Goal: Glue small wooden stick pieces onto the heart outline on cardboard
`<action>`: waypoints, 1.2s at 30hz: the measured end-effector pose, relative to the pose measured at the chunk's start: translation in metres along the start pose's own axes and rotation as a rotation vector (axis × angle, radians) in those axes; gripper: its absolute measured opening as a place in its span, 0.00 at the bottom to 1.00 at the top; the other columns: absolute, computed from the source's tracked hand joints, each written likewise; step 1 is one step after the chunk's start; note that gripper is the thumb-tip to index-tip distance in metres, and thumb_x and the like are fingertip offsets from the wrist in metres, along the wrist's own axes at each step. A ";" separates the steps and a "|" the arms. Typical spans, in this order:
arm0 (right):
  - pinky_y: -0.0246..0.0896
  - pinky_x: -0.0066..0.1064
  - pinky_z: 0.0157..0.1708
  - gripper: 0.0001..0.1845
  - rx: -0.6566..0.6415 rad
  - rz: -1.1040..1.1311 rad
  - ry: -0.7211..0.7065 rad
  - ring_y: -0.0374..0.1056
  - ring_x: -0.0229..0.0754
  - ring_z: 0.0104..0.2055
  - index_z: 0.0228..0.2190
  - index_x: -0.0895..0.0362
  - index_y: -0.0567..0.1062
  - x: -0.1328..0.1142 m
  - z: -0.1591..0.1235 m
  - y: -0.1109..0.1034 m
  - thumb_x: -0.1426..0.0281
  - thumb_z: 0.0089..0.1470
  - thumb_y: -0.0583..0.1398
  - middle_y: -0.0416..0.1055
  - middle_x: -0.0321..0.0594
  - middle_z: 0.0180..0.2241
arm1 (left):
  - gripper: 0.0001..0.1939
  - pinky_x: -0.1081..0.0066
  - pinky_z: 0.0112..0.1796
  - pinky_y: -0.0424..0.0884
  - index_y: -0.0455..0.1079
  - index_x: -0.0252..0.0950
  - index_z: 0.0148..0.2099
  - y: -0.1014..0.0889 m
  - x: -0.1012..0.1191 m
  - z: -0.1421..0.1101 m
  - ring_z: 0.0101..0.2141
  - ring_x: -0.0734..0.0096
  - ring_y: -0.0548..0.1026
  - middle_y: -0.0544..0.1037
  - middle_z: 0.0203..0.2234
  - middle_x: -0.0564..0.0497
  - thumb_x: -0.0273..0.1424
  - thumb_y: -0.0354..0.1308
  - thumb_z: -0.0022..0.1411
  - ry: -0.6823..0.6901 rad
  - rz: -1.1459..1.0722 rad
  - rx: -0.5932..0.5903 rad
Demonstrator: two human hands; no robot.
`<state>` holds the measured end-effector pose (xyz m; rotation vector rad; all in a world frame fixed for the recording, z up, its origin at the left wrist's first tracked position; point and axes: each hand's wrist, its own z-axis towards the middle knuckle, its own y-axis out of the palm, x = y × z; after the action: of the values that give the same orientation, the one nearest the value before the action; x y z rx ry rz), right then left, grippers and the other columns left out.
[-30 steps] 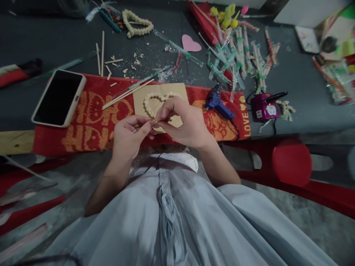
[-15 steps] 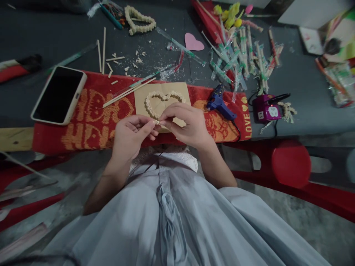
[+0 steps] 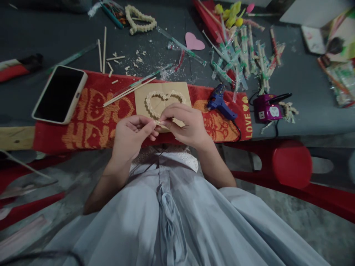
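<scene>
Over the near edge of a brown card (image 3: 141,98), my left hand (image 3: 133,135) and my right hand (image 3: 184,123) meet fingertip to fingertip. Both pinch a small pale piece (image 3: 157,122) at the lower tip of a heart outline (image 3: 149,105). That outline is built from short pale bits and lies on the card; my right hand hides its lower right side. Whether the pinched piece is joined to the outline I cannot tell. The card rests on a red towel (image 3: 91,129) with orange lettering.
A blue glue gun (image 3: 219,101) lies right of the card, and a phone (image 3: 59,94) at left. Thin sticks (image 3: 129,92) and cut bits (image 3: 138,59) lie behind. Farther back are another heart frame (image 3: 140,20), a pink paper heart (image 3: 194,41) and wrapped sticks (image 3: 244,48).
The view has shifted very slightly. Both hands keep their pinch at the heart's lower tip, with hardly any visible movement.
</scene>
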<state>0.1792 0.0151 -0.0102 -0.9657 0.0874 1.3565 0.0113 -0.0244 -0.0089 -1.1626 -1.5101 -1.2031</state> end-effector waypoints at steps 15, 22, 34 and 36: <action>0.70 0.26 0.36 0.05 0.110 0.069 -0.007 0.76 0.34 0.34 0.34 0.56 0.77 -0.006 -0.002 -0.007 0.68 0.60 0.64 0.79 0.36 0.31 | 0.11 0.78 0.19 0.73 0.79 0.39 0.32 -0.005 -0.007 -0.003 0.20 0.75 0.77 0.79 0.21 0.53 0.39 0.74 0.50 0.205 -0.031 -0.001; 0.70 0.25 0.36 0.04 0.146 0.079 0.010 0.75 0.33 0.33 0.35 0.56 0.78 -0.013 -0.003 -0.001 0.69 0.59 0.65 0.79 0.35 0.31 | 0.08 0.79 0.22 0.76 0.80 0.43 0.35 -0.006 -0.006 -0.009 0.21 0.77 0.78 0.81 0.25 0.54 0.37 0.72 0.54 0.328 0.020 -0.018; 0.71 0.25 0.37 0.03 0.171 0.117 -0.044 0.75 0.34 0.35 0.35 0.57 0.77 -0.014 -0.006 0.003 0.71 0.61 0.62 0.78 0.36 0.31 | 0.05 0.76 0.27 0.79 0.80 0.44 0.37 -0.008 0.000 -0.018 0.24 0.76 0.79 0.81 0.29 0.54 0.35 0.70 0.57 0.373 0.123 -0.022; 0.71 0.25 0.37 0.02 0.169 0.115 -0.055 0.75 0.34 0.35 0.35 0.56 0.77 -0.014 -0.006 0.003 0.72 0.60 0.62 0.78 0.36 0.32 | 0.05 0.76 0.28 0.80 0.80 0.45 0.39 -0.009 0.001 -0.021 0.25 0.76 0.79 0.81 0.31 0.54 0.33 0.69 0.58 0.388 0.154 -0.013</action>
<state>0.1756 0.0001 -0.0080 -0.7905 0.2155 1.4556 0.0039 -0.0456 -0.0061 -0.9666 -1.1038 -1.2489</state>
